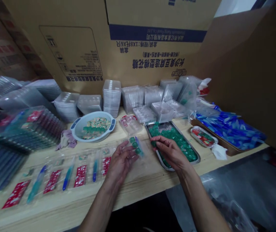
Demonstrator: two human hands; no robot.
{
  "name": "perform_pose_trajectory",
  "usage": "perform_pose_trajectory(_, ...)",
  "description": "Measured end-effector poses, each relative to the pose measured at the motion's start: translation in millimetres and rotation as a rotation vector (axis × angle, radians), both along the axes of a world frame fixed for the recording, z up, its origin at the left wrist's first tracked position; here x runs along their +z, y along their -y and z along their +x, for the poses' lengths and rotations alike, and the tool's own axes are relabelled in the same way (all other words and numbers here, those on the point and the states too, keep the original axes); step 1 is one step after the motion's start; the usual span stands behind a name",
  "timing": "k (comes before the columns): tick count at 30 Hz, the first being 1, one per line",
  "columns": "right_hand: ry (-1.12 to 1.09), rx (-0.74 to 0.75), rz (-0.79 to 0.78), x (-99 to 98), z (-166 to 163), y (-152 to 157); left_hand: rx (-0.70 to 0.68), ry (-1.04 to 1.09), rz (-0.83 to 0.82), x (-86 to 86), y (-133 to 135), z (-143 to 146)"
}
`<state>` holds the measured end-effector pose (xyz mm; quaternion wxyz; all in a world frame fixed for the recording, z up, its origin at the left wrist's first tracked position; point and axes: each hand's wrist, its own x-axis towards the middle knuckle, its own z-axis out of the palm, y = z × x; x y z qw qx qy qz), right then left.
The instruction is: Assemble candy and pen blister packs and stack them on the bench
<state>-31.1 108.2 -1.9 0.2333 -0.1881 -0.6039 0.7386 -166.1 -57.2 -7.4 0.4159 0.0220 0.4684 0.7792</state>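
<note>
I record the right hand (pixel 168 150) pinching a green piece (pixel 153 144) by the metal tray's (pixel 197 158) left edge. The left hand (pixel 122 158), fingers loosely curled, meets green cubes (pixel 138 150); whether it grips them I cannot tell. I advise light fingertip pressure.

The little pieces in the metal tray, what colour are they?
The little pieces are green, shown best in the head view.

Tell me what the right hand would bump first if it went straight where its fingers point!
Probably the green pieces by the left hand, since the right hand points across toward them. The blue stick beside them might come first; depth is unclear.
</note>
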Motion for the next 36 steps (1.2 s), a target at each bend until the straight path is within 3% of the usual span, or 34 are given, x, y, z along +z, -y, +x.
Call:
perform_pose_trajectory(3, -0.007, 0.046, -0.048, -1.1, -3.1, 3.9, -0.005, -0.01, 0.017, 3.0, 2.5, -0.9)
perform_pose_trajectory(6, 0.025, 0.065, 0.052, -4.7, -10.4, 9.0, 0.012, -0.032, -0.014, 3.8, 3.7, 1.6)
perform_pose_trajectory(9, 0.078, 0.07, 0.265, -10.6, -21.8, 17.6, 0.037, -0.143, -0.048, 0.9, 2.4, 6.3)
perform_pose_trajectory(14, 0.1, -0.025, 0.763, -13.0, -37.2, 38.4, 0.07, -0.339, -0.083, -8.9, -0.2, 8.5)
perform_pose_trajectory(17, 0.079, -0.038, 0.908, -8.3, -40.0, 47.3, 0.098, -0.414, -0.11, -13.3, 0.9, 6.6)
perform_pose_trajectory(29, 0.082, 0.11, 0.702, -16.0, -44.3, 46.0, 0.116, -0.372, -0.084, -18.0, 8.0, 1.5)
perform_pose_trajectory(33, 0.08, 0.12, 0.54, -9.1, -41.7, 41.3, 0.077, -0.239, -0.026, -13.3, 13.2, -1.2)
perform_pose_trajectory(36, 0.093, 0.108, 0.554, -1.9, -33.6, 34.6, 0.033, -0.108, -0.004, -6.8, 18.1, -7.9)
